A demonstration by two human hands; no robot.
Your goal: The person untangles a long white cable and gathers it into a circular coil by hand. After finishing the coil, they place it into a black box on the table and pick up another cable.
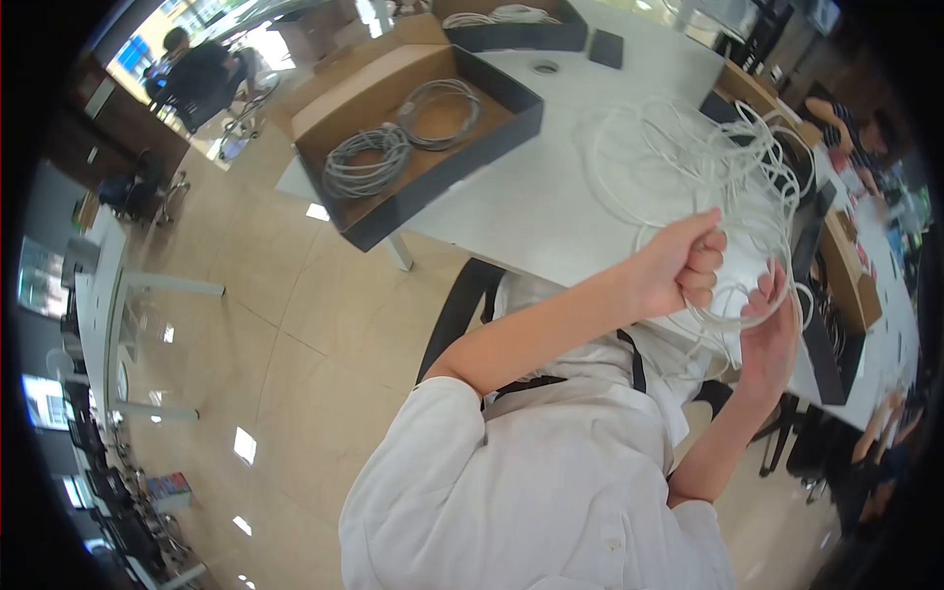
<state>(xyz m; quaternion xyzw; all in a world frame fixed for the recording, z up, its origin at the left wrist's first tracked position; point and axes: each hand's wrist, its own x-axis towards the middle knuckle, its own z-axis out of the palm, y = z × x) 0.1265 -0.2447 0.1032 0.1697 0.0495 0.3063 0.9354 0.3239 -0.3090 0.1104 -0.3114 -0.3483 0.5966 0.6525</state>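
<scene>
White shirt (pixel 536 492); white cable (pixel 744 157) in left fingers (pixel 702 263) and right fingers (pixel 769 290)

- Looks like an office
- White table (pixel 546 192) at one o'clock
- Person (pixel 204 64) on a wheeled chair (pixel 195 104) at ten o'clock
- Shiny tiled floor (pixel 261 293) at nine o'clock

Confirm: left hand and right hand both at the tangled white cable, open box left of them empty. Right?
Not empty: in the head view, the open box holds two grey coils. The left hand and right hand are both at the tangled white cable.
</scene>
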